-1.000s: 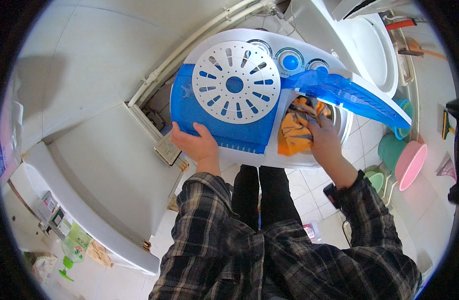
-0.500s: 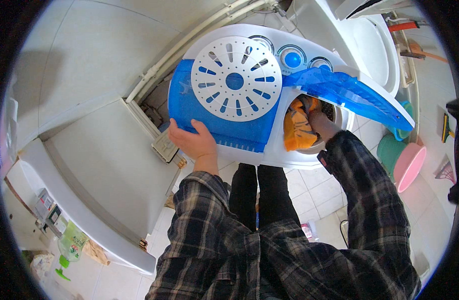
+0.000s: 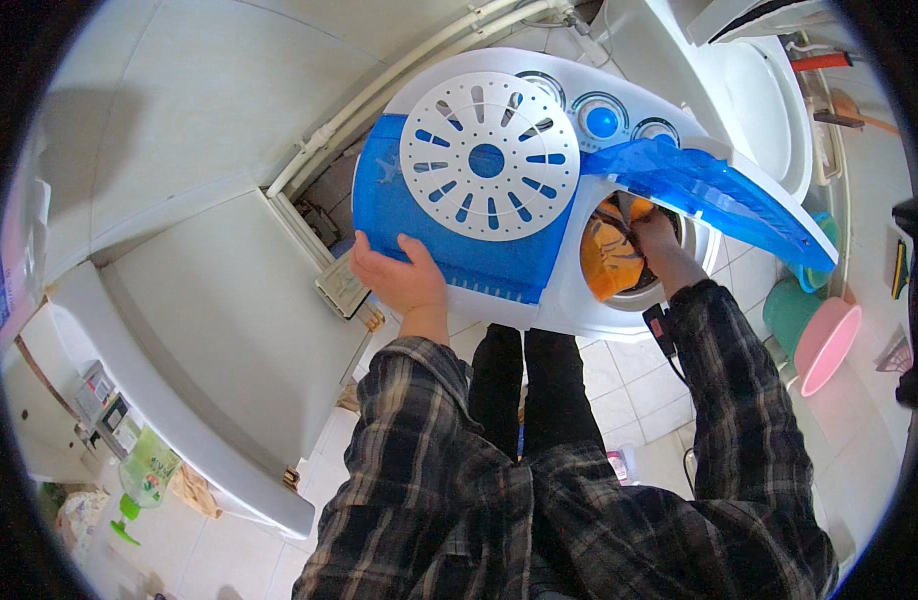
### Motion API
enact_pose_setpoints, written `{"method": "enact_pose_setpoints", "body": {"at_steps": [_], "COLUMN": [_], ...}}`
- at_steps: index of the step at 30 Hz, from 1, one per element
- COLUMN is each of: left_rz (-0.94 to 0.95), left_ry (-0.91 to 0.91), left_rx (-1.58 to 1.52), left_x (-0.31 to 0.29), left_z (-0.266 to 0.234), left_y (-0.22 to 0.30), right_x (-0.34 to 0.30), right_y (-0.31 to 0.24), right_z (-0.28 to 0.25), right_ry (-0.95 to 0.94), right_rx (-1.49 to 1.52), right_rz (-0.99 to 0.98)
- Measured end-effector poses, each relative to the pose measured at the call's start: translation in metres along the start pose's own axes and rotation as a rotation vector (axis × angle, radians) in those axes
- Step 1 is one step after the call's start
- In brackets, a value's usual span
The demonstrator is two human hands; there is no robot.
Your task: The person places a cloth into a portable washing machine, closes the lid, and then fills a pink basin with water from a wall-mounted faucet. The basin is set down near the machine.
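Observation:
A small white twin-tub washing machine (image 3: pixel 539 310) stands in front of me. My left hand (image 3: pixel 404 275) rests on the front edge of its closed blue lid (image 3: pixel 409 215), where a white perforated disc (image 3: pixel 489 155) lies. The right-hand blue lid (image 3: pixel 709 190) is raised. My right hand (image 3: pixel 659 240) reaches down into the round spin tub (image 3: pixel 699 250) and presses on orange cloth (image 3: pixel 609 260) packed inside; the fingers are partly hidden by cloth and rim.
A white cabinet top (image 3: pixel 209 330) lies to my left, a white pipe (image 3: pixel 379 95) runs behind the machine. Right of the machine sit a pink basin (image 3: pixel 829 345), a green bucket (image 3: pixel 789 310) and a white toilet (image 3: pixel 769 110). Tiled floor (image 3: pixel 629 390) lies beneath.
My right hand has pushed deeper into the spin tub, pressing the orange cloth down. My left hand stays on the blue lid's front edge.

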State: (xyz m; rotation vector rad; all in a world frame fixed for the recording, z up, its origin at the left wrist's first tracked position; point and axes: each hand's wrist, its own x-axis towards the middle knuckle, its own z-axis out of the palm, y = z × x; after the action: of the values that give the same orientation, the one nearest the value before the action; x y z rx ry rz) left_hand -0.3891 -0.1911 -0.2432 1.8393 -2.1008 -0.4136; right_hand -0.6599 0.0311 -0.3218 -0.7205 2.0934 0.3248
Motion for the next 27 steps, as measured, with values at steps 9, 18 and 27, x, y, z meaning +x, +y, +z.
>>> {"method": "enact_pose_setpoints", "body": {"at_steps": [9, 18, 27], "left_rz": [-0.018, 0.002, -0.005], "left_ry": [0.000, 0.020, 0.023], "left_rx": [-0.017, -0.041, -0.029], "left_x": [0.001, 0.000, -0.001], "left_z": [0.002, 0.005, 0.003], "left_y": [-0.002, -0.007, -0.004], "right_x": [0.021, 0.033, -0.082], "right_y": [0.009, 0.025, -0.004], "right_z": [0.016, 0.027, -0.009], "right_ry": [0.019, -0.088, 0.107], "right_rx": [0.230, 0.824, 1.042], "right_rz": [0.256, 0.508, 0.224]}}
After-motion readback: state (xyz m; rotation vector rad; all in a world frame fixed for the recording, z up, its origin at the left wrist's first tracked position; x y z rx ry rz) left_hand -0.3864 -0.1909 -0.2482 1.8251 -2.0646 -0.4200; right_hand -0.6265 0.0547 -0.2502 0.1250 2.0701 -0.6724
